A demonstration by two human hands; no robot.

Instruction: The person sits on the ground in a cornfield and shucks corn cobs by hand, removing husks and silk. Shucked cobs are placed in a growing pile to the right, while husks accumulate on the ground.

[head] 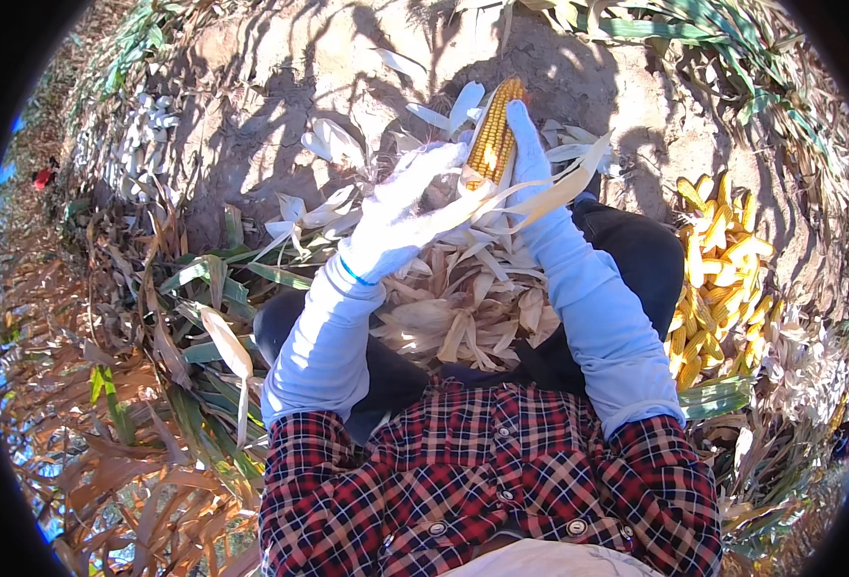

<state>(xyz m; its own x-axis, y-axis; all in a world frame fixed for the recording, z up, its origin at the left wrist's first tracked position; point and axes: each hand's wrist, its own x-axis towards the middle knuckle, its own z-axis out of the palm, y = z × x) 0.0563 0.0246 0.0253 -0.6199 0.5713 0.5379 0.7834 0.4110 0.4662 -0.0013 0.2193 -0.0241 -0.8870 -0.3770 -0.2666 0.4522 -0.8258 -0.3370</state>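
Note:
An ear of yellow corn (495, 133) points up and away from me, its kernels bare on the near side and pale husk along its edges and base. My right hand (529, 155), in a white glove, grips it from the right, with the thumb near the tip. In a white glove as well, my left hand (399, 205) is at the ear's lower left, closed on strips of dry husk (460, 211) that hang from its base. Glare hides part of the left fingers. Below both hands, loose husks (460, 310) lie heaped between my legs.
To the right of my knee lies a pile of husked corn ears (716, 288). An ear in pale husk (227, 342) hangs among dry stalks at the left. Green leaves (716, 398) lie below the pile. Scattered husks (334, 141) rest on the soil ahead.

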